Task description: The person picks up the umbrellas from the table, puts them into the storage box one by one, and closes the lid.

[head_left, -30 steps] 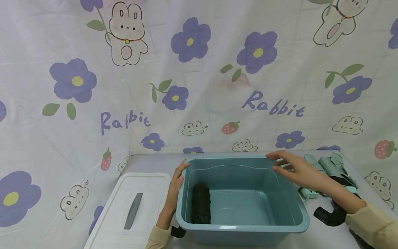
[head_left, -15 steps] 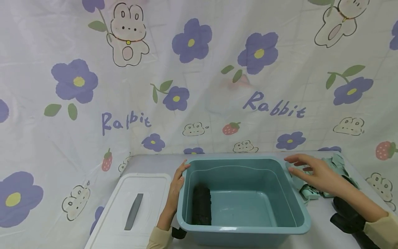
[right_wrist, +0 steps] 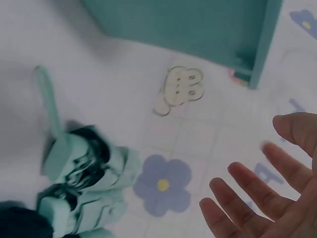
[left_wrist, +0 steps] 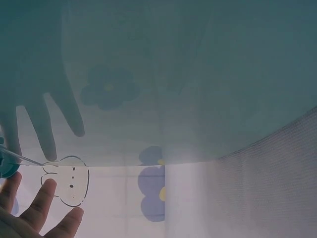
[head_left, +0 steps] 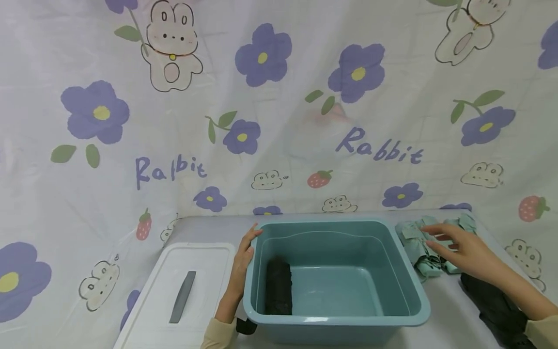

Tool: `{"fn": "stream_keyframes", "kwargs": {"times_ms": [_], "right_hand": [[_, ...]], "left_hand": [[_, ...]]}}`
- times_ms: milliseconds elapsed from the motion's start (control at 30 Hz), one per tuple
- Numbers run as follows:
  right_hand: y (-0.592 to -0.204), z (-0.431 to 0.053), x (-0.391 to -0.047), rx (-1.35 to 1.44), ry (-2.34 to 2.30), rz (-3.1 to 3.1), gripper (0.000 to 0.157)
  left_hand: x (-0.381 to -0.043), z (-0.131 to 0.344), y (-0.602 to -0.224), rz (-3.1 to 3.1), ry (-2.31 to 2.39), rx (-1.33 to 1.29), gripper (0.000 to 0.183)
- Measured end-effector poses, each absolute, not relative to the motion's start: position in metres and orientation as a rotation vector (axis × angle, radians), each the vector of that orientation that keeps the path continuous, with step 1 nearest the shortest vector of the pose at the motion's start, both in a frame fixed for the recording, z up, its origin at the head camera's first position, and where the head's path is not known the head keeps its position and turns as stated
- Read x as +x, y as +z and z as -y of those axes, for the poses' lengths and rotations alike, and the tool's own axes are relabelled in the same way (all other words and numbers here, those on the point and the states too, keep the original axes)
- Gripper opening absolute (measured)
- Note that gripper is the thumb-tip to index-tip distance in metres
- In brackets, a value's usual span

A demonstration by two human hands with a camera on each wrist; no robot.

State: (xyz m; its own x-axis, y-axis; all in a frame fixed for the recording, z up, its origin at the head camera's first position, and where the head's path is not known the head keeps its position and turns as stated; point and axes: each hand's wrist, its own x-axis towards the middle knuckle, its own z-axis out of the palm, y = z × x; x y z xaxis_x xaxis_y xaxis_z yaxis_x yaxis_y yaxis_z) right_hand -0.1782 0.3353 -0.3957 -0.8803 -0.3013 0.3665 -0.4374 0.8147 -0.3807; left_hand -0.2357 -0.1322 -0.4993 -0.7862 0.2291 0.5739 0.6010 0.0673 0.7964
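Note:
A blue-green plastic bin [head_left: 335, 321] stands in the middle of the head view. Inside it, along the left wall, lies a black rolled-up bundle [head_left: 279, 288]. My left hand [head_left: 242, 261] rests on the bin's left side, its fingers near the upper left corner. In the left wrist view its spread fingers [left_wrist: 39, 210] show at the bottom left beside the bin's wall. My right hand [head_left: 468, 249] hovers above pale green folded bundles [head_left: 411, 245] to the right of the bin. Its fingers are apart and hold nothing, as the right wrist view also shows.
A white lid [head_left: 144, 295] with a grey handle [head_left: 183, 296] lies left of the bin. Black folded cloth [head_left: 492, 308] lies at the right, under my right forearm. A small black piece [head_left: 246, 326] shows by the left wrist. A printed curtain [head_left: 279, 121] hangs behind the table.
My right hand has moved right, from the bin's far right corner to above the pale green bundles. The left hand stays on the bin's side. The black roll has not moved.

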Motion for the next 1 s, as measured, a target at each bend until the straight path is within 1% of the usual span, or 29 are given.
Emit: {"fn": "stream_keyframes", "kwargs": {"times_ms": [133, 167, 333, 600, 733, 1000], "right_hand": [[-0.402, -0.344, -0.178, 0.518, 0.688, 2.774, 0.048], [-0.403, -0.346, -0.178, 0.51, 0.695, 2.786, 0.049], [-0.413, -0.357, -0.174, 0.481, 0.718, 2.802, 0.048], [-0.426, -0.373, -0.167, 0.48, 0.626, 2.778, 0.045], [-0.433, -0.377, -0.164, 0.437, 0.612, 2.8, 0.043], [-0.448, -0.391, -0.16, 0.325, 0.539, 2.914, 0.049]], "left_hand": [[-0.234, 0.133, -0.499, 2.042, -1.78, -0.836, 0.043], [-0.234, 0.134, -0.499, 2.039, -1.784, -0.839, 0.043], [-0.235, 0.134, -0.499, 2.037, -1.797, -0.856, 0.043], [-0.235, 0.132, -0.498, 2.046, -1.817, -0.832, 0.044], [-0.235, 0.132, -0.498, 2.039, -1.81, -0.835, 0.043], [-0.236, 0.132, -0.499, 2.029, -1.807, -0.853, 0.043]]}}
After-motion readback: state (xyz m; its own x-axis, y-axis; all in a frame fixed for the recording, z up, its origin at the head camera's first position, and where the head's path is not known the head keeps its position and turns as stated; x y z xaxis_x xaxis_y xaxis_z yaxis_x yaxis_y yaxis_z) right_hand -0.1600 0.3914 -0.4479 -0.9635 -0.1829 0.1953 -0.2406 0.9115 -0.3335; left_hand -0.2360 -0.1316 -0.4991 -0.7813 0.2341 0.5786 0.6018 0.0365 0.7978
